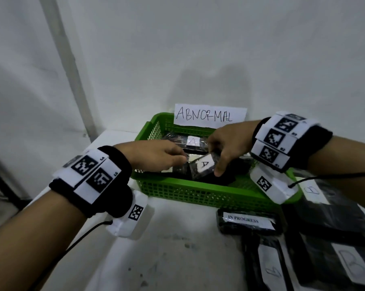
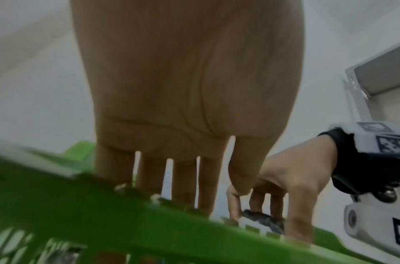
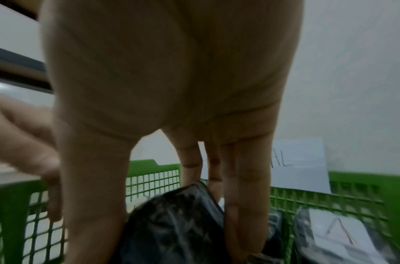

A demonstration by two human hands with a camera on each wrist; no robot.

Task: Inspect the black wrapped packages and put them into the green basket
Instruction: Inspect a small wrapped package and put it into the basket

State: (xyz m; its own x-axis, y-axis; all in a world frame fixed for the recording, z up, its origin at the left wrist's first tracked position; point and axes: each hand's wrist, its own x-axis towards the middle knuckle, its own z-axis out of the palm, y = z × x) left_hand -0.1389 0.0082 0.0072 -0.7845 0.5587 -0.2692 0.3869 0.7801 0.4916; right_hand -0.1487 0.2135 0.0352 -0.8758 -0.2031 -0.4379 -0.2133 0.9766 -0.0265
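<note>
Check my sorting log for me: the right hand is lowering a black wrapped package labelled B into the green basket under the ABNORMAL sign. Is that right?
Not quite. The head view shows the label on the black wrapped package held by the right hand reads A, not B. The rest stands: it is going into the green basket below the ABNORMAL sign.

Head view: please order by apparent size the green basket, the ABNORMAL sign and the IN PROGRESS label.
1. green basket, clearly the largest.
2. ABNORMAL sign.
3. IN PROGRESS label, slightly smaller, although it is nearer the camera, so its true size is unsure.
</note>
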